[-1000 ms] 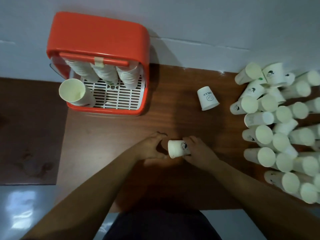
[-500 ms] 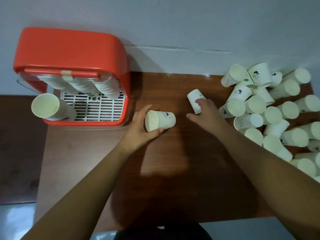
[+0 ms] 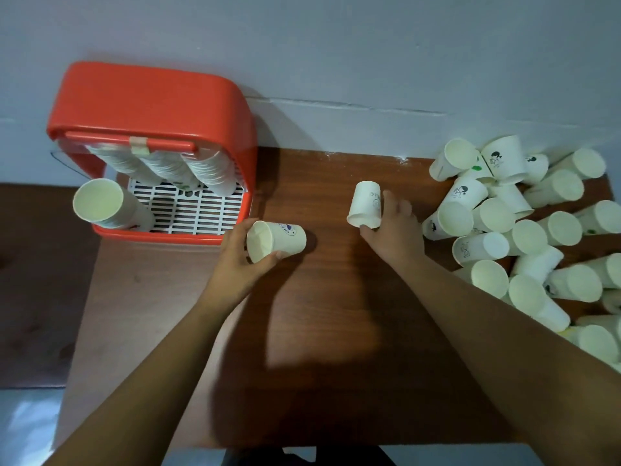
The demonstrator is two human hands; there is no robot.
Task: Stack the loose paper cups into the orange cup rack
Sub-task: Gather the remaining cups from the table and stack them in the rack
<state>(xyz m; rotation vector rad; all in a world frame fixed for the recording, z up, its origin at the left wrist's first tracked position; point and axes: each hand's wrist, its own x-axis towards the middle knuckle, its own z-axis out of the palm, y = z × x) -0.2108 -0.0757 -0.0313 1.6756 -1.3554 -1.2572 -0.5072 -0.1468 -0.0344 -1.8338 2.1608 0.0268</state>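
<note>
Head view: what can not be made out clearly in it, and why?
All in the head view:
- Loose cup pile: cut off by the right edge, so no count.
- Cup stacks in the orange rack: tops hidden under its hood.
- Print on the sideways cup that the left hand holds: too small to read.
- Right hand at the lone cup: grip or mere touch unclear, the contact is blurred.

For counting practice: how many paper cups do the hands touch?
2. The left hand grips a sideways paper cup beside the orange cup rack; the right hand pinches an upside-down paper cup farther right.
</note>
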